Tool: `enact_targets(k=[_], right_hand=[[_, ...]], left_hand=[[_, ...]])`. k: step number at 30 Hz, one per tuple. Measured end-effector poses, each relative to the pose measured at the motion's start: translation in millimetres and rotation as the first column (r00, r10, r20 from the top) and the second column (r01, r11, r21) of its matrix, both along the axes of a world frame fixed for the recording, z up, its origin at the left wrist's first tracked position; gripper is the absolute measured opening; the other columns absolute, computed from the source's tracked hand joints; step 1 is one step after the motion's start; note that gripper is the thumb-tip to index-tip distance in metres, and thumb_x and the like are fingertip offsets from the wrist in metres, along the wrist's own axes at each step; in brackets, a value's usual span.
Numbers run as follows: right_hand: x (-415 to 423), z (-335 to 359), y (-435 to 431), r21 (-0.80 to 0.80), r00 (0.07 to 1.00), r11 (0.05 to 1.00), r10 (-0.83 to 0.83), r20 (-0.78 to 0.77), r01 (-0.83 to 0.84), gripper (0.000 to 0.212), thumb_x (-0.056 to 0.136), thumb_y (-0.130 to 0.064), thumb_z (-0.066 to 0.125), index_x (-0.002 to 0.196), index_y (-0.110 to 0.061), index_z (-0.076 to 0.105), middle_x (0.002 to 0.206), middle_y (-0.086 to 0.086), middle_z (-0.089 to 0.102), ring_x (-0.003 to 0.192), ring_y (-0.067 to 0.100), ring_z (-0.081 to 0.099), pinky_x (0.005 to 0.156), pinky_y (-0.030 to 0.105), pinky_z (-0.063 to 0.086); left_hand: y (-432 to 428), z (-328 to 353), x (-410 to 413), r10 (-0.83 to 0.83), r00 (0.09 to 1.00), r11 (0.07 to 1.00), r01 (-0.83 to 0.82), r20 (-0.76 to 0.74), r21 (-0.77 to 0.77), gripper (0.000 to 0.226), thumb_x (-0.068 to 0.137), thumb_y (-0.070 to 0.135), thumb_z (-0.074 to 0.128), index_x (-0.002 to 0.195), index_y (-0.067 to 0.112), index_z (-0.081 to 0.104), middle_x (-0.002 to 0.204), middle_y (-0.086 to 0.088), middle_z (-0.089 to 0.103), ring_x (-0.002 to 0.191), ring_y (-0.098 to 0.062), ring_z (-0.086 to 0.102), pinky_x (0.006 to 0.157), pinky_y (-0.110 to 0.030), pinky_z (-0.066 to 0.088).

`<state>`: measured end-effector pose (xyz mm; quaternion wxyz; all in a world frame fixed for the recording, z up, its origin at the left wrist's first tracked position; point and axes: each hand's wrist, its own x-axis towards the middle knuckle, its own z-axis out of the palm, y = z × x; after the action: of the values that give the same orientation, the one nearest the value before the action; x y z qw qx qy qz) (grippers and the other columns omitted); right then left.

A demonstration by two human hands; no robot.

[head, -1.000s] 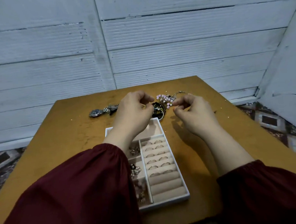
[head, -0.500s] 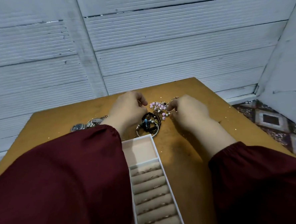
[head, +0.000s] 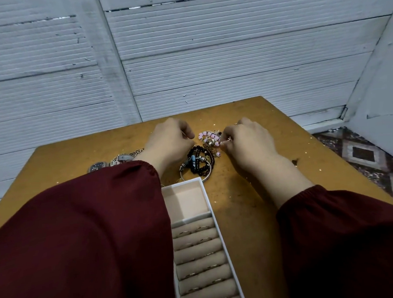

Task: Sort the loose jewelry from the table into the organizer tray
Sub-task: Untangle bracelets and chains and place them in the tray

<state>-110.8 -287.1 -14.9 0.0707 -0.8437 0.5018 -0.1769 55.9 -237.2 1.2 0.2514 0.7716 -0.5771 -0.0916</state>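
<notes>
Glossy pink beads [head: 207,136] on thin bright metal lie at the fingertips [head: 224,143] of the right hand [head: 248,145], with shiny dark beads [head: 199,159] and a polished metal bangle [head: 209,174] just nearer, a brushed-metal watch [head: 97,166] left of the left hand [head: 169,141], matt scuffed wooden table [head: 251,203] beneath, and the tray [head: 187,200] lined in soft beige cloth.

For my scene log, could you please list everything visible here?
table: one, orange-brown, under everything
organizer tray: one, white and beige, near centre, rings in its rolls
pink bead jewelry: one tangle, pink, between the hands
dark bead bracelets: several, black, beyond the tray
wristwatch: one, silver, far left
wall: one, white, behind
sleeves: two, maroon, foreground
left hand: one, fingers curled, beside the tangle
right hand: one, pinching the pink bead jewelry
</notes>
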Motion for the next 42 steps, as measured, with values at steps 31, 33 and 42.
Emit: enact_targets(k=[31, 33, 42], right_hand=[[-6.4, -3.6, -10.1, -0.246, 0.713, 0.969, 0.19, 0.675, -0.025, 0.015, 0.095, -0.029, 0.056, 0.101, -0.018, 0.064, 0.092, -0.012, 0.053, 0.079, 0.009, 0.05, 0.068, 0.028, 0.042], [-6.2, -4.5, -9.9, -0.242, 0.716, 0.97, 0.186, 0.673, -0.025, 0.016, 0.094, -0.029, 0.057, 0.101, -0.017, 0.065, 0.093, -0.012, 0.053, 0.08, 0.01, 0.051, 0.069, 0.03, 0.043], [-6.6, -5.7, -9.7, -0.227, 0.732, 0.973, 0.179, 0.658, -0.034, 0.017, 0.095, -0.028, 0.055, 0.104, -0.017, 0.065, 0.094, -0.011, 0.054, 0.082, 0.01, 0.052, 0.07, 0.03, 0.044]], left_hand=[[-10.7, -6.2, -4.4, -0.059, 0.989, 0.996, 0.048, 0.133, 0.08, 0.007, 0.089, 0.025, 0.062, 0.084, 0.029, 0.065, 0.097, 0.0, 0.067, 0.099, -0.024, 0.058, 0.087, -0.043, 0.051], [-10.3, -4.3, -3.9, -0.051, 0.992, 0.998, 0.045, 0.12, 0.052, 0.008, 0.089, 0.025, 0.06, 0.085, 0.03, 0.064, 0.1, 0.0, 0.066, 0.104, -0.025, 0.056, 0.09, -0.043, 0.048], [-7.2, 12.3, -8.7, -0.052, 0.989, 0.996, 0.061, 0.135, -0.059, 0.016, 0.095, 0.029, 0.052, 0.097, 0.022, 0.066, 0.111, -0.004, 0.064, 0.114, -0.029, 0.049, 0.097, -0.041, 0.04]])
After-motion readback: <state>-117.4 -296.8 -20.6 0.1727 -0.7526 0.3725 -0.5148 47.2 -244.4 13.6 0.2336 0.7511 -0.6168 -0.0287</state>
